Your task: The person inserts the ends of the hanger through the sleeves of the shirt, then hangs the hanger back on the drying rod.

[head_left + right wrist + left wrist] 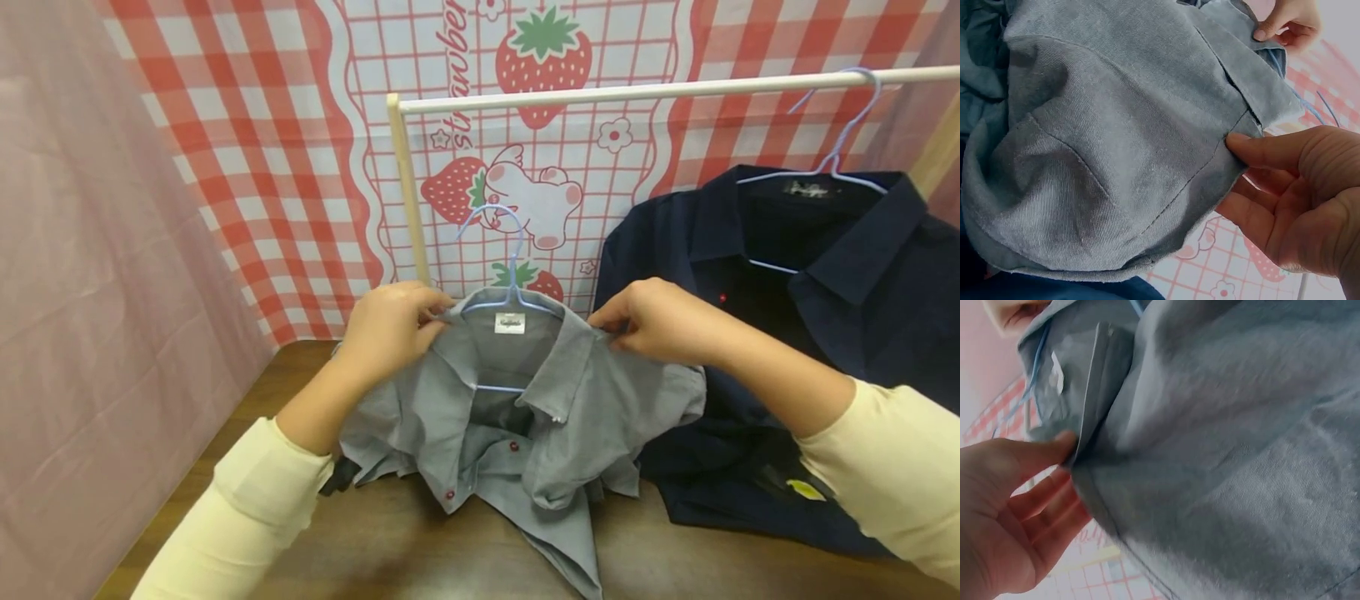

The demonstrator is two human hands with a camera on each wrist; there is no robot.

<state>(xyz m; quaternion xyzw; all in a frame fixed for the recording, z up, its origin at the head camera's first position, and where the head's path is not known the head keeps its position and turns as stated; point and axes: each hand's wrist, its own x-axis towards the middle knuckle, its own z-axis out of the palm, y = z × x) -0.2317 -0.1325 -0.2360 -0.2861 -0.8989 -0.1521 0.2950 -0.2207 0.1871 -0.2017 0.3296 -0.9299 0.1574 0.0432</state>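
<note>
A grey short-sleeved shirt (626, 392) with red buttons hangs on a pale blue wire hanger (513, 258) in the middle of the head view. My left hand (390, 325) pinches its shoulder beside the collar. At the opposite shoulder, my right hand (652, 321) pinches the cloth between thumb and fingers. The hanger's hook rises free above the collar, below and in front of the rail. Both wrist views show the grey cloth (1260, 444) caught at the shoulder seam, the right one with the collar (1250, 81) just above the thumb.
A white rail (600, 96) on wooden posts (408, 192) runs across the back. On it, at right, a dark navy shirt (667, 242) hangs from another blue hanger (847, 137). Behind is a strawberry-patterned cloth (300, 167); a pink curtain (97, 292) borders the brown table (337, 542).
</note>
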